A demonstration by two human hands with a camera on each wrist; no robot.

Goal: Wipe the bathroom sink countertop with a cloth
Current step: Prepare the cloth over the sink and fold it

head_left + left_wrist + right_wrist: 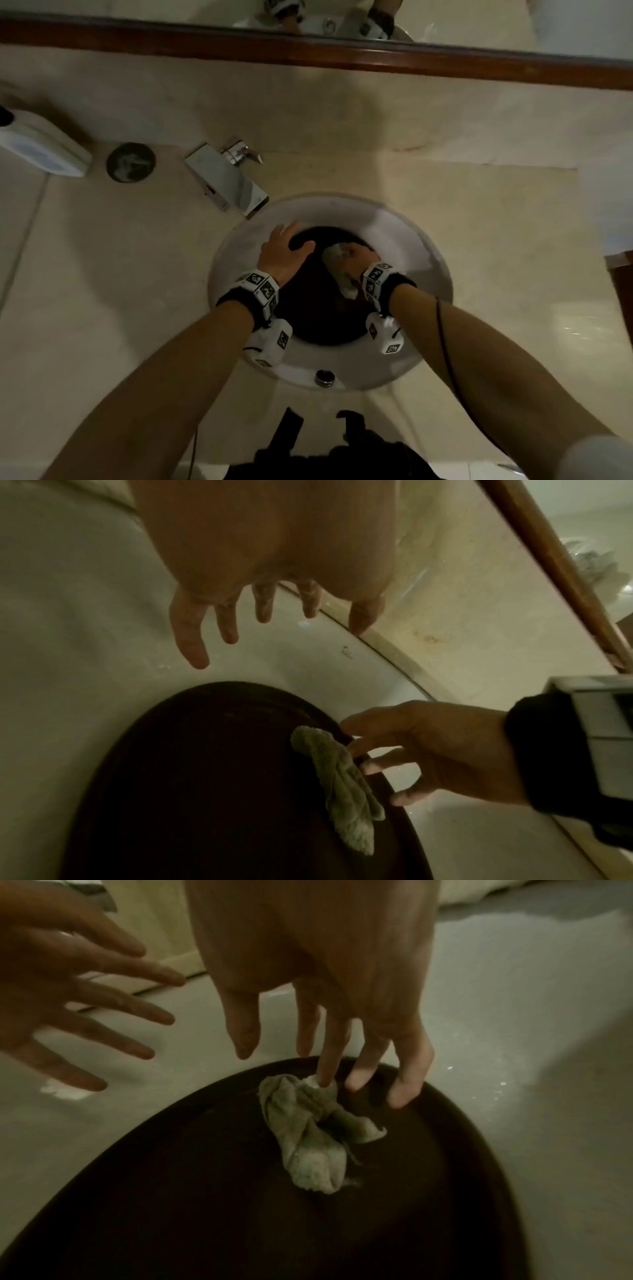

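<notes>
A wrung, twisted pale green cloth lies on the dark bottom of the round white sink, near its right side. My right hand hangs over the cloth's far end with fingers straight; one fingertip touches the cloth and none curl round it. My left hand hovers with fingers spread over the sink's far left slope, holding nothing. The beige stone countertop surrounds the sink.
A chrome faucet juts toward the sink from the back left. A white soap dispenser and a dark round dish sit further left. A wood-framed mirror runs along the back. A metal knob sits on the sink's near rim.
</notes>
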